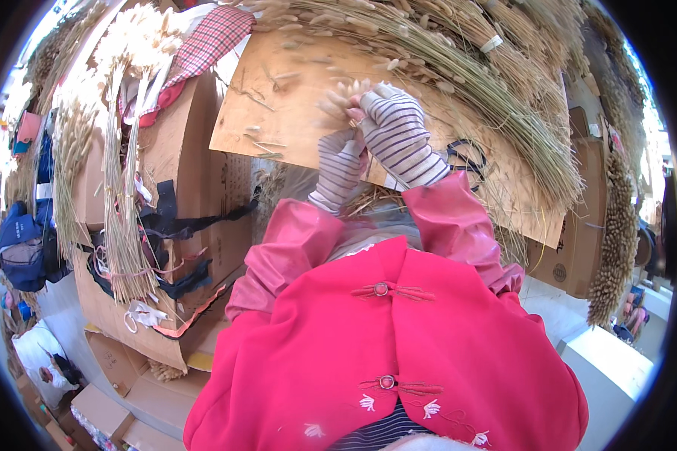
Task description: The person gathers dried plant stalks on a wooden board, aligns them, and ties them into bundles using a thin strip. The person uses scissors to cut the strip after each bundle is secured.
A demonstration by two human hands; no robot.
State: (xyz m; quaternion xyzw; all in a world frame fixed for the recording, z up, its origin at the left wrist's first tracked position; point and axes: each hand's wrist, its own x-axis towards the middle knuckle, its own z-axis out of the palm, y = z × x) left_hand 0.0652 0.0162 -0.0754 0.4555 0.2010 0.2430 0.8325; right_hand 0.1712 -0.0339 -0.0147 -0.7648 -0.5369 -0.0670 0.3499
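A small bunch of dried bunny-tail grass (341, 100), blurred at its heads, is held over the front part of a plywood board (293, 121). My left hand (338, 169), in a striped fingerless glove, closes around the bunch from below. Touching it from the right, my right hand (399, 135) wears a matching glove and has its fingertips pinched just under the fluffy heads. Most of the stems are hidden by the hands. Black-handled scissors (467, 157) lie on the board beside my right wrist.
A thick heap of long-stemmed bunny-tail grass (485, 96) covers the board's far right, including a tied bundle (492, 44). On the left, tied bunches (113, 214) rest on a cardboard box (203, 163) with dark cloth strips (175, 225). A checked cloth (211, 42) lies behind.
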